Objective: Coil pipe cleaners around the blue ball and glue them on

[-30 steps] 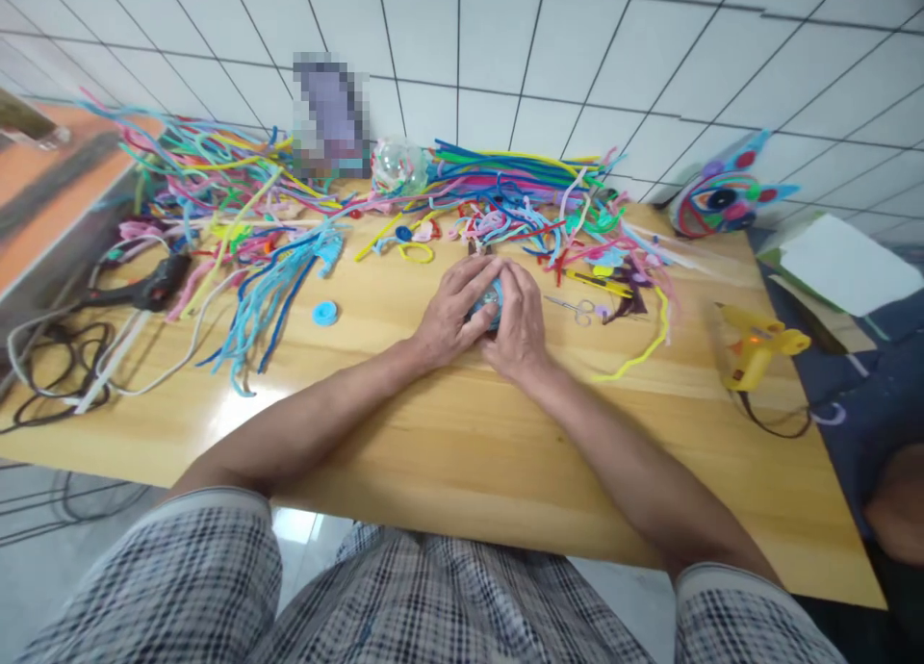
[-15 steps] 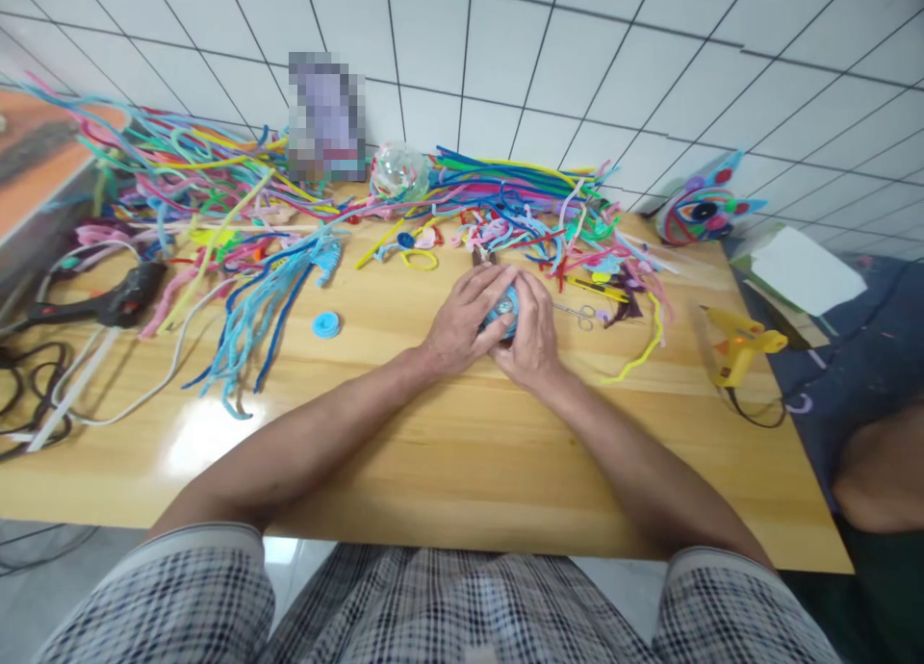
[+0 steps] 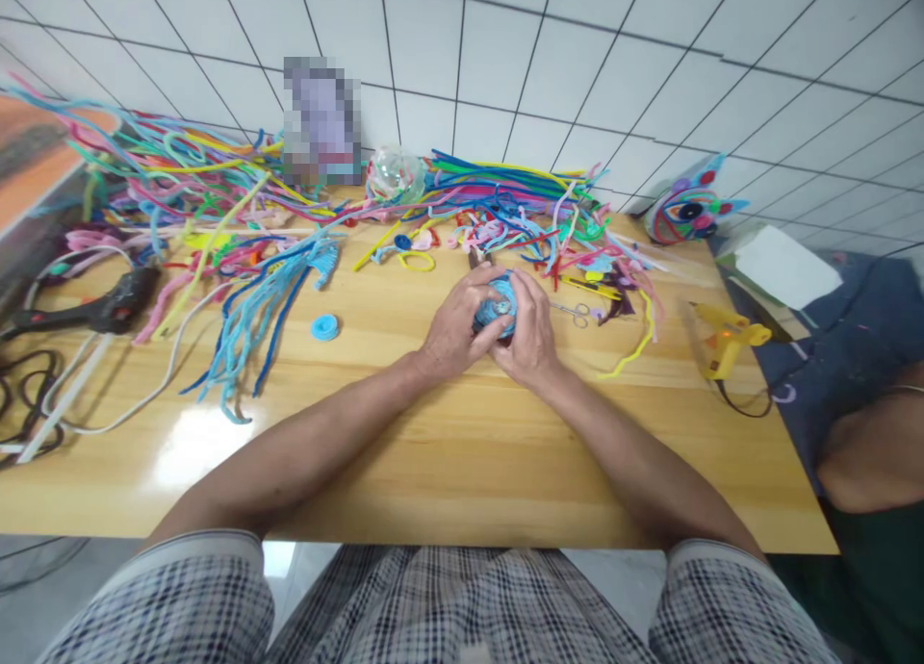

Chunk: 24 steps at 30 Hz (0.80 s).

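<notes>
Both hands meet around a round blue coiled object (image 3: 498,303) over the middle of the wooden table (image 3: 433,443). My left hand (image 3: 458,325) wraps its left side, with the fingers curled over it. On the other side my right hand (image 3: 532,332) closes around the right edge. The palms hide its underside. Just behind the hands lies a dark-handled tool (image 3: 477,260), partly covered. Small scissors (image 3: 577,313) rest to the right of my right hand. A flat blue coil (image 3: 324,327) lies on the table to the left.
Pipe cleaners (image 3: 267,298) are heaped along the back and left. A black glue gun (image 3: 119,303) and cables lie at the left. Toward the right edge are a yellow glue gun (image 3: 729,342) and a decorated mask-like piece (image 3: 693,212). Another person's arm (image 3: 873,452) is at far right.
The fingers of my left hand have shifted, so more of the blue coiled object's top shows. The camera view has moved slightly to the right.
</notes>
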Tool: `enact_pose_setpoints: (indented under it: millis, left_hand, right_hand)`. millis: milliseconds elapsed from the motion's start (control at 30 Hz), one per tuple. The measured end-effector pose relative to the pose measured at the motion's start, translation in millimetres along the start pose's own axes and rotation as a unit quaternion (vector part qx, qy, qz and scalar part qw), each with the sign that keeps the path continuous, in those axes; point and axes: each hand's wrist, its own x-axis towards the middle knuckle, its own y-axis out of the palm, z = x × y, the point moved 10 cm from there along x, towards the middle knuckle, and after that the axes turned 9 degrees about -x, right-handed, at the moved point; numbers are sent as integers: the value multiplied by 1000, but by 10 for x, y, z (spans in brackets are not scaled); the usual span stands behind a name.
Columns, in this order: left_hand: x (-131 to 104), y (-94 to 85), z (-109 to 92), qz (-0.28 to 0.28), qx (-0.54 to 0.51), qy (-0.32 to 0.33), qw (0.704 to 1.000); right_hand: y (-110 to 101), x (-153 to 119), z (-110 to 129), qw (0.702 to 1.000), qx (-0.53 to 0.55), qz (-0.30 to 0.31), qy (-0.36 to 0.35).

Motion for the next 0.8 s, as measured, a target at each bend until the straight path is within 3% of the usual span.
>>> enact_pose_setpoints:
  millis: [200,533,800]
  left_hand:
    - [13,-38,-17,-14,-12,16,1000]
    - [12,-15,80,-5,-24,-23,999]
    - [17,-35,83,-14,-56,-19,998]
  right_hand:
    - [-40,12,30,1000,-2,-14,-7]
    - [2,1,-19,1000,7,16,6]
    - [-70,22,2,1000,10,-7,-17]
